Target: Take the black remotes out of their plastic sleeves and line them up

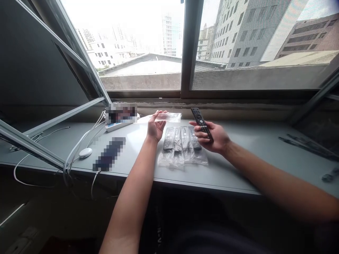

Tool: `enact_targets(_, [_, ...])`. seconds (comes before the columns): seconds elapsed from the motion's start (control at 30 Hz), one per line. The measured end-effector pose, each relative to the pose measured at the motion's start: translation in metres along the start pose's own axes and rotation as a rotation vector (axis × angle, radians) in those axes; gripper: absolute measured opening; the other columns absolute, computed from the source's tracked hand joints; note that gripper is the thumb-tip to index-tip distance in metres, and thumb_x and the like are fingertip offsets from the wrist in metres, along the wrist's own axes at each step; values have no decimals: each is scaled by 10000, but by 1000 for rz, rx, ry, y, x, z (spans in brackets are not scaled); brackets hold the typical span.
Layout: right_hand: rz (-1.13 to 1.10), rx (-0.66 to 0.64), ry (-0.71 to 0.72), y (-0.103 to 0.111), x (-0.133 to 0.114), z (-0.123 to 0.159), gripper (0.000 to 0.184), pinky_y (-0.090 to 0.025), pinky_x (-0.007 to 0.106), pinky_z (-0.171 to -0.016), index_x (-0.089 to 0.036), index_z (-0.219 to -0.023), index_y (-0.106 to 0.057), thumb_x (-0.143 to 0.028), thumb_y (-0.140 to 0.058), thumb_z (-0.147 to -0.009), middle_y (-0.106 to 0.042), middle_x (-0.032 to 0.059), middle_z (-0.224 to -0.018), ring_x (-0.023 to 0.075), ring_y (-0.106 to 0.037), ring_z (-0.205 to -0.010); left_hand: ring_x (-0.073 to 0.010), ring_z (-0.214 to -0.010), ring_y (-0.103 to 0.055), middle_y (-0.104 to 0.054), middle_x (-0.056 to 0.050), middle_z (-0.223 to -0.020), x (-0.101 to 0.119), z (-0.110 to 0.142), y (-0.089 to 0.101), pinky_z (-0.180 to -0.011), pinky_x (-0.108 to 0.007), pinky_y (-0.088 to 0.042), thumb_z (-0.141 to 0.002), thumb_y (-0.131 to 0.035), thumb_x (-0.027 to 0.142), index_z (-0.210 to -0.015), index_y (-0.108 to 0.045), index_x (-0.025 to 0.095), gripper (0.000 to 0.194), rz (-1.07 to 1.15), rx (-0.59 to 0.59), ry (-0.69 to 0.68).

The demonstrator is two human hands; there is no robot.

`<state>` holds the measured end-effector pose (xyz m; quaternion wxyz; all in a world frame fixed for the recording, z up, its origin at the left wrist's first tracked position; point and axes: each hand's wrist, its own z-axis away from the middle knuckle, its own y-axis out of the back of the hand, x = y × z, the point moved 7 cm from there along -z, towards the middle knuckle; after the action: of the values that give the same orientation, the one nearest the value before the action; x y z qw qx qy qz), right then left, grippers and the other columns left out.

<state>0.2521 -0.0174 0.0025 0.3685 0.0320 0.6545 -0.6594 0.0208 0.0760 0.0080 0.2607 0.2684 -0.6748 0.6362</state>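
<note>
The right hand (pixel 213 137) was closed around the remote (pixel 201 124), fingers wrapped over its near half and the far half sticking out. The left hand (pixel 156 127) had its fingers loosely curled and parted, touching a clear bag (pixel 172 117); whether it pinched the bag could not be told.

The remote was over the far right part of the bagged remotes (pixel 168 138), toward the window (pixel 186 53). The bench (pixel 238 173) had its near edge running under both forearms, just in front of the bags' loose ends. Its far edge met the wall (pixel 233 114) below the window, with the remote's far end near that side. To the right, bench surface stretched from the right hand to the dark cables (pixel 304 144). To the left, a strip of surface lay between the left forearm and a blurred dark object (pixel 109 154) near the near edge. Beyond that were a white round piece (pixel 85 152), white cables (pixel 79 141) and a metal frame (pixel 91 72) slanting over the bench; the power strip (pixel 120 125) sat farther back.

The remote's buttons faced the person. Its long axis slanted, the far end pointing toward the window and to the left, the near end down to the right in the palm. The bagged remotes lay side by side, long axes running roughly from near edge to window.
</note>
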Motion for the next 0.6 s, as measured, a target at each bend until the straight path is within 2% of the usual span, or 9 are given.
enact_targets(0.17, [28, 73, -19, 3, 3, -1, 342, -572, 221, -426, -180, -1369, -630, -383, -572, -1100, -619, 34, -800, 161, -607, -617, -118, -790, -763, -828, -97, -1227, 2, 4, -2, -660, -198, -606, -986, -740, 332, -1100, -759, 182, 189, -32, -7, 4])
enact_targets(0.3, [101, 172, 5, 11, 0, -3, 271, -633, 230, -482, -204, -1326, -638, -337, -606, -1092, -752, 107, -1020, 189, -729, -746, -127, -795, -771, -831, -102, -1206, 3, 4, -1, -656, -203, -607, -991, -734, 368, -1153, -758, 188, 244, -16, 7, 18])
enact_targets(0.37, [91, 143, 9, 10, 0, -3, 268, -574, 209, -410, -201, -1308, -629, -367, -571, -1106, -759, 121, -1064, 174, -704, -698, -124, -790, -768, -830, -104, -1205, 4, 4, -1, -647, -200, -604, -997, -725, 369, -1151, -759, 184, 243, -21, 12, 17])
enact_targets(0.47, [51, 20, -12, 2, 2, -3, 262, -458, 182, -324, -193, -1298, -622, -304, -472, -1114, -705, 82, -952, 127, -555, -542, -123, -786, -764, -829, -106, -1201, 4, 4, -1, -640, -199, -599, -1002, -721, 370, -1156, -761, 187, 243, -27, 14, 18])
enact_targets(0.53, [50, -28, -35, -2, 5, -2, 273, -447, 191, -319, -187, -1302, -624, -250, -477, -1081, -659, 59, -893, 129, -512, -519, -125, -789, -767, -828, -103, -1201, 4, 5, 0, -645, -200, -599, -996, -734, 373, -1174, -761, 195, 253, -25, 17, 20])
enact_targets(0.6, [78, -27, -27, -3, 5, -1, 282, -472, 211, -343, -189, -1303, -633, -258, -526, -1052, -645, 57, -884, 148, -544, -565, -126, -794, -769, -825, -101, -1204, 4, 5, 0, -649, -200, -599, -989, -744, 375, -1180, -762, 198, 261, -24, 20, 19])
